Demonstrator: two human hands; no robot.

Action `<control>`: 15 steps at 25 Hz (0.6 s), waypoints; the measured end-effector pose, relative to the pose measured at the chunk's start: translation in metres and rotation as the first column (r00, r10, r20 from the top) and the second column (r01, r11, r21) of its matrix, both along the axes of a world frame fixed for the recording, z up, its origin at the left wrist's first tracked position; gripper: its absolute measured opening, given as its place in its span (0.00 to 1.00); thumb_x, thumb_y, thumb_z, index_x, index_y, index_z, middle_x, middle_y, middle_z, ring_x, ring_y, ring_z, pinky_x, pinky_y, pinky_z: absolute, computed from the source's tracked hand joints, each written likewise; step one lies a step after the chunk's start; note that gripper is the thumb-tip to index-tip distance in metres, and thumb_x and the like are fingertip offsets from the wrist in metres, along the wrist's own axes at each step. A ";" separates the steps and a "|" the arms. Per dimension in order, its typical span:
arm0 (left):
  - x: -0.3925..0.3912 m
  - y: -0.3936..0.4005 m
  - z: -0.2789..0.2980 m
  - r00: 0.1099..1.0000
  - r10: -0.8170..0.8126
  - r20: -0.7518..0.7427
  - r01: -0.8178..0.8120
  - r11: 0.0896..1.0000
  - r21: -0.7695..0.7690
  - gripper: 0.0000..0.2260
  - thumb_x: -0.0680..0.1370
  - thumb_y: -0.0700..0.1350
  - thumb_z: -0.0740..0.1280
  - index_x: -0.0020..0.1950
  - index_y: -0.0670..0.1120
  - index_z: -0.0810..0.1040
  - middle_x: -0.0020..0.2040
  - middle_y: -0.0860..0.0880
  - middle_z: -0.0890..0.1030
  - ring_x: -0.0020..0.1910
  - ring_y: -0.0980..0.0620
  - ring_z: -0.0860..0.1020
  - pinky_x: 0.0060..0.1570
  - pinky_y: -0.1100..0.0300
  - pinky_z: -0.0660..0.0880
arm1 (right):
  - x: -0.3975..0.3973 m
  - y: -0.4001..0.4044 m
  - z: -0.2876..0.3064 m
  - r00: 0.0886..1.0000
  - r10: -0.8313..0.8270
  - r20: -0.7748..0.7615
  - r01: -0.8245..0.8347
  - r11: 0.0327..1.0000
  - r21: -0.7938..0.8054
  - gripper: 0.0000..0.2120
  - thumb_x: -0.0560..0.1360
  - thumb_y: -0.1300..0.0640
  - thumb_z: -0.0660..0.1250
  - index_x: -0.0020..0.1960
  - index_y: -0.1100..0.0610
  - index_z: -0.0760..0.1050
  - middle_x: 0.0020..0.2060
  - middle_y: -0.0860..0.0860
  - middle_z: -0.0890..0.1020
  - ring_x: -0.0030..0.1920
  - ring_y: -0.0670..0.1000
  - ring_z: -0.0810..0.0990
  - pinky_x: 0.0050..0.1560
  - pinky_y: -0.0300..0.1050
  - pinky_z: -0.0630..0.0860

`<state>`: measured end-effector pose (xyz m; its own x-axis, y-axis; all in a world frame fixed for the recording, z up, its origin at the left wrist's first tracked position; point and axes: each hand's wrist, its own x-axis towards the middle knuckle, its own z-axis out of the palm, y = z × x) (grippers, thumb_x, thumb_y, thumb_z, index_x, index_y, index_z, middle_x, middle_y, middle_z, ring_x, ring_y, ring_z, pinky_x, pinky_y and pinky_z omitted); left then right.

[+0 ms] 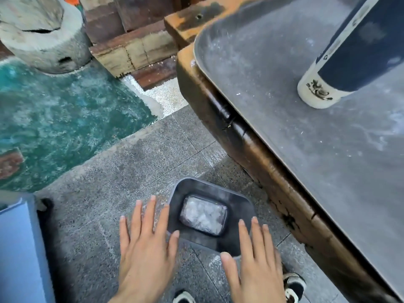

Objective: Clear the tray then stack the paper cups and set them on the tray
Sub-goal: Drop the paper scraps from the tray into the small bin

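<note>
A grey tray (273,88) lies on a wooden table at the right, its surface dusty. On it stands a stack of paper cups (349,53), white with a dark blue sleeve, leaning out of view at the top right. Below, on the floor, a dark bin (196,239) holds crumpled whitish rubbish at its bottom. My left hand (144,243) hovers over the bin's left rim, fingers spread and holding nothing. My right hand (253,259) hovers over its near right rim, also flat with fingers apart.
The wooden table edge (273,171) runs diagonally to the right of the bin. A teal floor patch (61,119) and a stone stump (41,33) lie at the left. A pale blue object (17,248) stands at the lower left. My shoes (293,287) show at the bottom.
</note>
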<state>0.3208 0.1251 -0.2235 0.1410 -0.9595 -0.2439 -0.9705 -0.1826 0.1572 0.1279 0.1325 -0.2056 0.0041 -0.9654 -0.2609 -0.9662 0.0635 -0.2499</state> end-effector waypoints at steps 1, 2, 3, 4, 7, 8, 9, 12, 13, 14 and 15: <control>0.004 0.004 0.020 1.000 0.030 -0.005 -0.030 0.999 -0.026 0.29 0.77 0.61 0.49 0.71 0.48 0.71 0.75 0.44 0.66 0.75 0.41 0.59 0.70 0.39 0.51 | 0.006 0.000 0.022 1.000 0.025 -0.014 -0.026 0.999 -0.038 0.36 0.76 0.35 0.41 0.67 0.56 0.73 0.64 0.60 0.76 0.63 0.64 0.75 0.52 0.63 0.76; 0.011 0.006 0.045 0.998 0.068 -0.014 -0.069 0.996 -0.060 0.31 0.78 0.62 0.46 0.70 0.47 0.73 0.74 0.43 0.68 0.74 0.40 0.61 0.69 0.38 0.53 | 0.012 -0.003 0.049 0.998 0.052 -0.023 -0.054 0.995 -0.078 0.34 0.76 0.35 0.41 0.66 0.55 0.71 0.62 0.60 0.77 0.63 0.63 0.74 0.52 0.61 0.77; 0.019 0.008 0.073 0.994 0.111 -0.019 -0.112 0.988 -0.105 0.33 0.78 0.64 0.44 0.69 0.47 0.74 0.73 0.43 0.69 0.73 0.41 0.62 0.68 0.37 0.55 | 0.017 -0.007 0.079 0.997 0.070 -0.018 -0.071 0.990 -0.125 0.32 0.75 0.35 0.43 0.65 0.54 0.68 0.61 0.61 0.78 0.64 0.61 0.72 0.53 0.59 0.75; 0.026 0.009 0.103 0.988 0.155 -0.017 -0.156 0.975 -0.159 0.34 0.77 0.64 0.42 0.69 0.47 0.75 0.73 0.43 0.69 0.72 0.41 0.62 0.67 0.36 0.56 | 0.022 -0.010 0.110 0.997 0.082 -0.004 -0.081 0.977 -0.199 0.30 0.74 0.35 0.47 0.64 0.54 0.67 0.60 0.61 0.79 0.63 0.59 0.69 0.54 0.58 0.71; 0.045 0.013 0.206 0.961 0.274 -0.017 -0.263 0.899 -0.349 0.35 0.77 0.65 0.42 0.68 0.46 0.75 0.72 0.42 0.70 0.71 0.40 0.63 0.66 0.34 0.57 | 0.031 -0.025 0.221 0.993 0.114 0.040 -0.093 0.932 -0.351 0.28 0.74 0.36 0.46 0.63 0.54 0.67 0.60 0.62 0.79 0.62 0.57 0.67 0.54 0.58 0.66; 0.051 0.013 0.243 0.952 0.306 -0.020 -0.289 0.875 -0.388 0.35 0.77 0.65 0.42 0.68 0.46 0.75 0.72 0.42 0.70 0.71 0.40 0.63 0.67 0.35 0.55 | 0.034 -0.031 0.259 0.991 0.127 0.054 -0.096 0.917 -0.387 0.31 0.75 0.35 0.42 0.64 0.54 0.66 0.61 0.62 0.77 0.63 0.57 0.66 0.55 0.60 0.68; 0.055 0.013 0.276 0.944 0.328 -0.012 -0.303 0.855 -0.421 0.35 0.77 0.65 0.42 0.68 0.46 0.75 0.72 0.42 0.70 0.72 0.39 0.62 0.67 0.35 0.55 | 0.037 -0.039 0.294 0.988 0.142 0.066 -0.102 0.906 -0.410 0.34 0.75 0.34 0.39 0.66 0.54 0.67 0.63 0.62 0.75 0.65 0.58 0.65 0.56 0.62 0.70; 0.062 0.026 0.373 0.912 0.409 -0.009 -0.355 0.780 -0.516 0.35 0.77 0.66 0.43 0.70 0.47 0.73 0.73 0.41 0.69 0.72 0.38 0.61 0.66 0.34 0.54 | 0.043 -0.054 0.392 0.965 0.239 0.109 -0.155 0.852 -0.500 0.39 0.75 0.33 0.38 0.70 0.56 0.69 0.70 0.61 0.69 0.69 0.61 0.65 0.59 0.68 0.68; 0.062 0.034 0.406 0.901 0.434 -0.015 -0.372 0.755 -0.539 0.34 0.77 0.66 0.44 0.71 0.47 0.72 0.74 0.41 0.68 0.73 0.38 0.60 0.66 0.33 0.54 | 0.045 -0.056 0.423 0.952 0.278 0.131 -0.167 0.826 -0.538 0.38 0.74 0.32 0.39 0.72 0.54 0.65 0.72 0.58 0.65 0.71 0.61 0.63 0.62 0.68 0.65; 0.060 0.042 0.436 0.888 0.461 -0.013 -0.392 0.740 -0.546 0.33 0.77 0.65 0.46 0.72 0.47 0.70 0.75 0.42 0.66 0.74 0.38 0.58 0.67 0.33 0.53 | 0.048 -0.058 0.451 0.933 0.324 0.159 -0.179 0.799 -0.574 0.36 0.74 0.32 0.41 0.74 0.51 0.59 0.74 0.55 0.59 0.74 0.60 0.58 0.66 0.66 0.61; 0.059 0.052 0.461 0.870 0.494 0.000 -0.415 0.731 -0.542 0.32 0.76 0.64 0.48 0.74 0.48 0.68 0.76 0.42 0.64 0.75 0.39 0.56 0.68 0.33 0.51 | 0.052 -0.059 0.475 0.908 0.377 0.181 -0.205 0.778 -0.594 0.35 0.74 0.33 0.43 0.75 0.49 0.54 0.76 0.52 0.53 0.76 0.57 0.52 0.69 0.64 0.55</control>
